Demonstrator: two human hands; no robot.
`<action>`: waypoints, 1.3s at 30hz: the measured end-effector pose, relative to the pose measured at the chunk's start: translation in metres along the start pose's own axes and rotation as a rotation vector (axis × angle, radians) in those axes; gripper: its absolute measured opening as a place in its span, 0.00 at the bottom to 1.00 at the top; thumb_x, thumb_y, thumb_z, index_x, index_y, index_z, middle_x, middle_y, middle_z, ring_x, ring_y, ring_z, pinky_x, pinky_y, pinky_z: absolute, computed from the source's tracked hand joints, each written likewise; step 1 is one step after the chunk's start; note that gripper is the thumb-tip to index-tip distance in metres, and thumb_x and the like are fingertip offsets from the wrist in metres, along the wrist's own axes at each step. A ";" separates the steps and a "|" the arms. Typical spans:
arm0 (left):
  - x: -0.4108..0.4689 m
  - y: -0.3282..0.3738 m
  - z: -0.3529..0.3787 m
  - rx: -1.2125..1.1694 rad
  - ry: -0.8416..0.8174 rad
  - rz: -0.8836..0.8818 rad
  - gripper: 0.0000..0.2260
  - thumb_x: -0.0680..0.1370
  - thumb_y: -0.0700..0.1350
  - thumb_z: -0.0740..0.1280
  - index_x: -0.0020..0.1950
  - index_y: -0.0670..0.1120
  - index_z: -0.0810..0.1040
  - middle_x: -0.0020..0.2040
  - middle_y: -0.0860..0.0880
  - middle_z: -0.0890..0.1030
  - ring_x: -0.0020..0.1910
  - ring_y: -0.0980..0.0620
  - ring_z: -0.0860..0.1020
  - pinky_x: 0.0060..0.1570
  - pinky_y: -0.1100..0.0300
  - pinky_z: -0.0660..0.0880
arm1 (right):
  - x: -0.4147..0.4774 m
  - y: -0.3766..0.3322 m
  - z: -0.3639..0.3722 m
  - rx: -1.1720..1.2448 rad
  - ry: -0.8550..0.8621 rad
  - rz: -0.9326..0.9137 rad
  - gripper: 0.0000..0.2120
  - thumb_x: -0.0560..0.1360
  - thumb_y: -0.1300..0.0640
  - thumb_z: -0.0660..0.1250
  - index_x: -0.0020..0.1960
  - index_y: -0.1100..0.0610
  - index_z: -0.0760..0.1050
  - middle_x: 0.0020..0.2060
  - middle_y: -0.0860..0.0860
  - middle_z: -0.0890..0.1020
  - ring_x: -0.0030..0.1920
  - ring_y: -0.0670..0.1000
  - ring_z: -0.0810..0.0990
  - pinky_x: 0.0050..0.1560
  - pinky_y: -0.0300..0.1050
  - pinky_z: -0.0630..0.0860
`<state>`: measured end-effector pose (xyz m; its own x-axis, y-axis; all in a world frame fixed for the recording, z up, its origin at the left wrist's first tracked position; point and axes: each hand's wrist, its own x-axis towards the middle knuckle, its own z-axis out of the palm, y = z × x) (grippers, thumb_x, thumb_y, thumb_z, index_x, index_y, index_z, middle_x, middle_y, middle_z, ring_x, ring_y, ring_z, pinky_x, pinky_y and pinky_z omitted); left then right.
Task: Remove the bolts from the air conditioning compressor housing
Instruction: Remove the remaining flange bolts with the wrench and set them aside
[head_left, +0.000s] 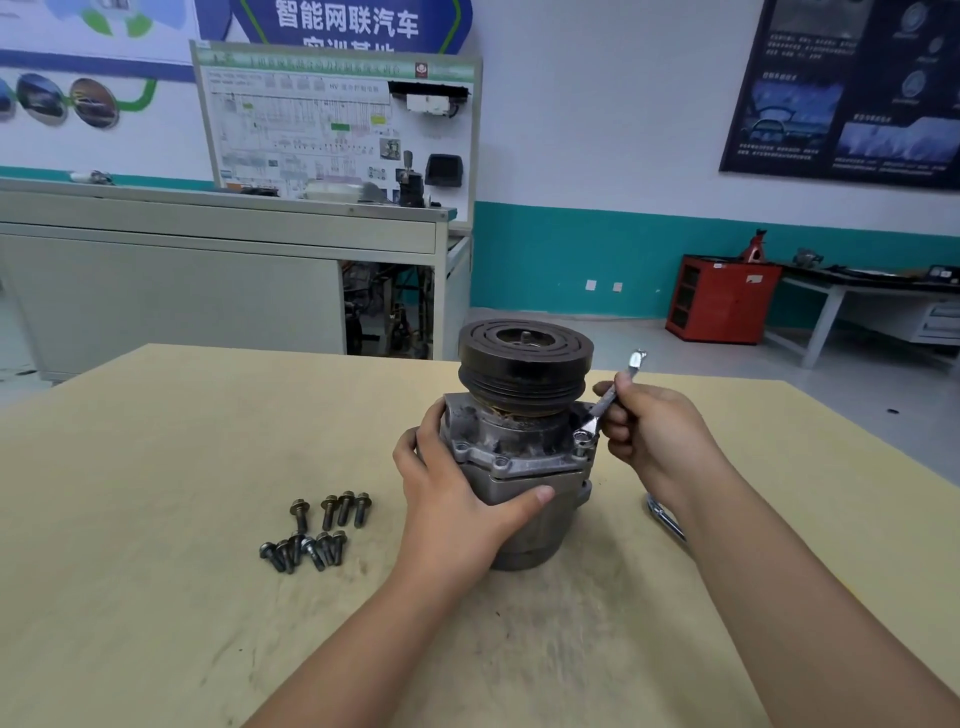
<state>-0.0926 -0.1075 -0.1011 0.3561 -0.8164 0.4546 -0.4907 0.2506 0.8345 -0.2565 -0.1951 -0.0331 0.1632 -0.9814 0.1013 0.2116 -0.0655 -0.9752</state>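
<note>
While the left hand (457, 499) grips the compressor (519, 447), the right hand (657, 431) holds a wrench (605, 402)

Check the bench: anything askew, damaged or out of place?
Nothing looks damaged; dark flanged steel bolts lie heaped left of the upright grey metal compressor, and a silver tool lies partly hidden under the right forearm.

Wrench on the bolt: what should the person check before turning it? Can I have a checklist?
1. Ring end of the wrench sits over the bolt: ok.
2. Right hand grips the wrench handle: ok.
3. Left hand wraps round the compressor to steady it: ok.
4. Compressor stands upright on the table: ok.
5. Loose bolts lie to the left, away from the wrench's swing: ok.
6. Whether the bolt is already loosened: cannot tell.
</note>
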 end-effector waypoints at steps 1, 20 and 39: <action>0.000 0.000 0.000 -0.001 -0.002 0.000 0.51 0.60 0.61 0.77 0.71 0.64 0.45 0.64 0.61 0.51 0.65 0.59 0.58 0.64 0.65 0.57 | 0.002 -0.002 0.002 0.028 0.005 0.007 0.14 0.82 0.54 0.56 0.43 0.59 0.74 0.22 0.46 0.69 0.21 0.43 0.65 0.20 0.34 0.61; -0.001 0.001 0.000 0.000 0.006 -0.008 0.52 0.60 0.59 0.78 0.73 0.61 0.47 0.66 0.57 0.52 0.68 0.54 0.60 0.65 0.64 0.58 | -0.090 -0.010 0.000 -0.425 0.147 -0.600 0.09 0.76 0.61 0.66 0.38 0.55 0.73 0.31 0.49 0.82 0.29 0.45 0.79 0.30 0.32 0.71; 0.001 0.002 0.000 0.007 0.013 -0.015 0.52 0.60 0.58 0.78 0.74 0.58 0.48 0.67 0.55 0.52 0.69 0.53 0.59 0.65 0.64 0.57 | -0.115 0.010 0.012 -0.432 0.217 -0.572 0.08 0.75 0.63 0.66 0.41 0.52 0.76 0.33 0.48 0.82 0.31 0.45 0.81 0.31 0.34 0.74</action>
<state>-0.0930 -0.1077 -0.0987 0.3742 -0.8130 0.4461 -0.4907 0.2346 0.8392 -0.2619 -0.0806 -0.0526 -0.0619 -0.7838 0.6180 -0.1986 -0.5971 -0.7772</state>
